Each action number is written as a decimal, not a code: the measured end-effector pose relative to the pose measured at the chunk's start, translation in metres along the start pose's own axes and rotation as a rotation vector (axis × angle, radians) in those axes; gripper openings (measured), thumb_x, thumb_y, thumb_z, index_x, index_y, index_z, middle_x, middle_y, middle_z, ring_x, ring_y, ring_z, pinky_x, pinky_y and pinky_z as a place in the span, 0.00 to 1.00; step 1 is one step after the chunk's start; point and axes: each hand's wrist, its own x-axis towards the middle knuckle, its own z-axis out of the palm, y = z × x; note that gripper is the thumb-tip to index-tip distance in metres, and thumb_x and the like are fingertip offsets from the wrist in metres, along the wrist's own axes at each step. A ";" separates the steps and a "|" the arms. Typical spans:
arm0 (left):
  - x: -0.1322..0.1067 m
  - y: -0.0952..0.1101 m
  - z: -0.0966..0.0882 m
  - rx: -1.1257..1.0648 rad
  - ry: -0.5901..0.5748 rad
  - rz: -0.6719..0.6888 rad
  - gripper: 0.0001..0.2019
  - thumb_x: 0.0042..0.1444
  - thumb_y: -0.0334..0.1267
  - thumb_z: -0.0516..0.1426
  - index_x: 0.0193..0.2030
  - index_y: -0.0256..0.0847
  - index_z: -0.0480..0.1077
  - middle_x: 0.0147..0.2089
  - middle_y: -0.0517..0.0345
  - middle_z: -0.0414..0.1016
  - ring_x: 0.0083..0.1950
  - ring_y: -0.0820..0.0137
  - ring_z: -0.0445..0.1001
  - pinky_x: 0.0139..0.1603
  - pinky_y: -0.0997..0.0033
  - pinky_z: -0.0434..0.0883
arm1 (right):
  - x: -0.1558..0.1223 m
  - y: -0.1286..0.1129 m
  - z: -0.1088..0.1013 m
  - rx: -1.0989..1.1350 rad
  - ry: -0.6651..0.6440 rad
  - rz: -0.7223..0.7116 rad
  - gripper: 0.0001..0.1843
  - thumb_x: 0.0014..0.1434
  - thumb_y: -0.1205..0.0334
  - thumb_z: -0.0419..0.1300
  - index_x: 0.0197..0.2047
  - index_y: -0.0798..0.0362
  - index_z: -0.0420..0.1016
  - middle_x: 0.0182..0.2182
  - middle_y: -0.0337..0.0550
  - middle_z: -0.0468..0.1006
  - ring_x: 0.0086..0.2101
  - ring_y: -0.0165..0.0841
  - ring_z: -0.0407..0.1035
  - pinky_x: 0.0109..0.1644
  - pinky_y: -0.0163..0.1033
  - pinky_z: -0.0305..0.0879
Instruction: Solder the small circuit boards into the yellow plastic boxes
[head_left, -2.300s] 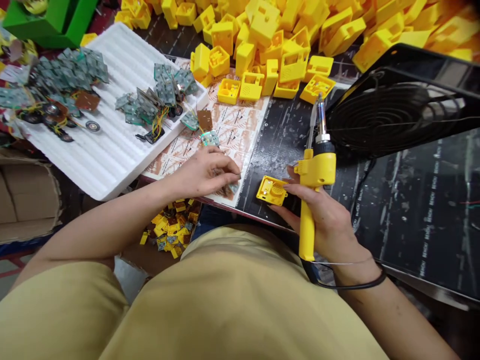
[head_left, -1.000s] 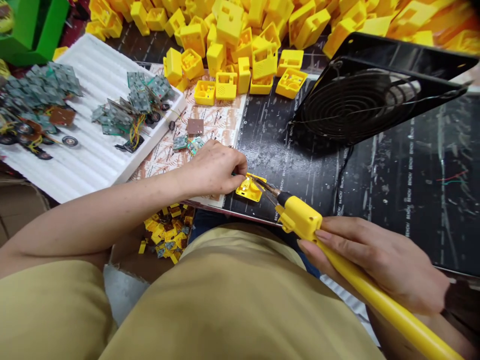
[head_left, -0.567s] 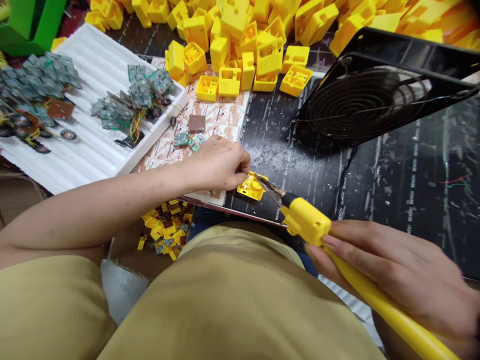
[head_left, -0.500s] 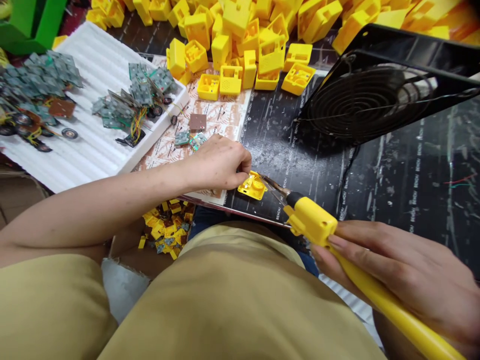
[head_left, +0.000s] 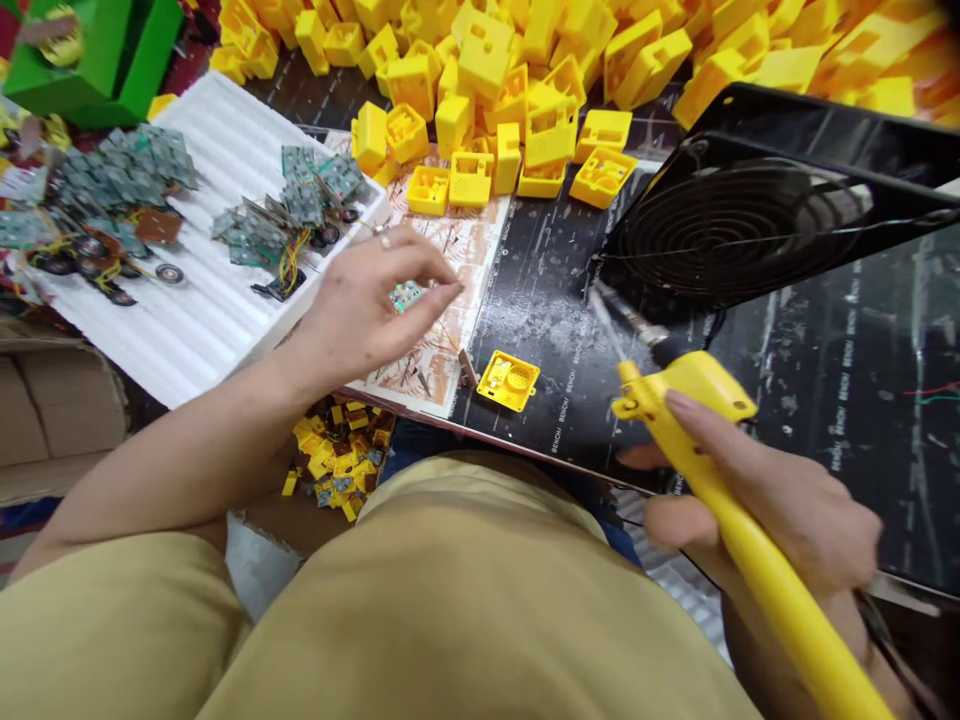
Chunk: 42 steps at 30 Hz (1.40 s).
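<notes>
My right hand [head_left: 780,490] is wrapped round the yellow handle of a soldering iron [head_left: 701,385], its metal tip raised over the black bench top near the fan. My left hand [head_left: 375,300] hovers over the patterned sheet, thumb and forefinger brought together; anything between them is too small to make out. Partly hidden behind its fingers is a small green circuit board [head_left: 406,295]. Below the fingertips a thin wire runs toward a small brown board [head_left: 468,367] standing on edge. Beside it lies an open yellow plastic case half [head_left: 510,380] with a round speaker grille.
A white foam tray [head_left: 247,350] at left bears circuit boards [head_left: 124,175] with wires and small round black parts. Many yellow cases [head_left: 472,180] are heaped at the back. A black fan [head_left: 712,240] stands at right. Below the bench edge, a box holds yellow pieces [head_left: 337,450].
My left hand has moved left and away from the yellow case half. The soldering iron has lifted off the case, up and to the right. The brown board now stands beside the case.
</notes>
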 end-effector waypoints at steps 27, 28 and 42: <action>0.028 0.006 0.024 0.018 -0.576 0.091 0.06 0.57 0.36 0.60 0.33 0.43 0.79 0.30 0.61 0.80 0.40 0.66 0.77 0.60 0.54 0.62 | 0.058 0.003 0.058 -0.043 -0.008 -0.160 0.23 0.60 0.61 0.66 0.57 0.47 0.64 0.46 0.46 0.79 0.48 0.42 0.75 0.55 0.52 0.71; 0.025 0.006 0.023 0.024 -0.557 0.100 0.06 0.57 0.36 0.59 0.33 0.43 0.79 0.31 0.61 0.81 0.41 0.66 0.76 0.62 0.53 0.60 | 0.060 0.004 0.057 -0.031 -0.024 -0.156 0.25 0.60 0.59 0.66 0.57 0.47 0.63 0.47 0.47 0.78 0.49 0.43 0.75 0.58 0.55 0.69; -0.028 0.000 0.024 0.085 -0.249 0.149 0.10 0.62 0.37 0.54 0.36 0.42 0.77 0.38 0.54 0.80 0.47 0.62 0.74 0.66 0.43 0.57 | 0.084 -0.002 0.075 -0.085 -0.201 -0.304 0.20 0.65 0.52 0.61 0.55 0.52 0.67 0.38 0.45 0.78 0.39 0.39 0.72 0.45 0.45 0.66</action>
